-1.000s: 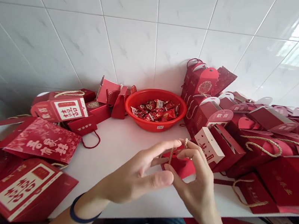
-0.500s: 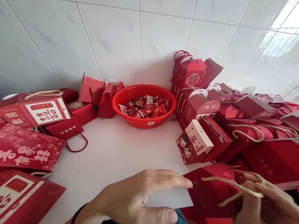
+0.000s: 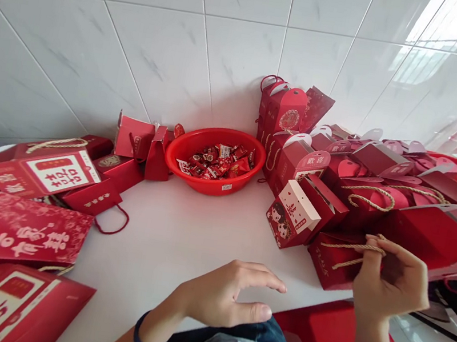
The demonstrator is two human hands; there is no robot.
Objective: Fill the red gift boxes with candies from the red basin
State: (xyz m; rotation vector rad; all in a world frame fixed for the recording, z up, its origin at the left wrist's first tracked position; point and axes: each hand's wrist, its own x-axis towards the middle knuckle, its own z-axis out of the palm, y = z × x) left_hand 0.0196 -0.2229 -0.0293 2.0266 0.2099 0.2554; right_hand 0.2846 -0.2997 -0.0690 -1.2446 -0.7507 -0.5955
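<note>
My right hand [image 3: 393,278] pinches the twisted rope handle [image 3: 355,248] of a dark red gift box [image 3: 330,265] at the table's right front edge. The box leans against the other red boxes beside it. My left hand [image 3: 235,293] hovers over the front of the white table [image 3: 167,230], its thumb and fingers apart and nothing in them. A dark band circles the left wrist. Just beyond the held box stands a small box with a cream lid [image 3: 293,216] and cartoon figures printed on it.
A red basin [image 3: 210,188] of wrapped sweets [image 3: 216,163] stands against the tiled wall. Many red gift boxes [image 3: 386,161] crowd the right side. More boxes and a printed red bag [image 3: 23,234] lie at the left. Below the table's edge is a large red surface [image 3: 324,331].
My right hand has carried the gift box by its handle away from me, up against the pile at the right. My left hand stays near the table's front, still open.
</note>
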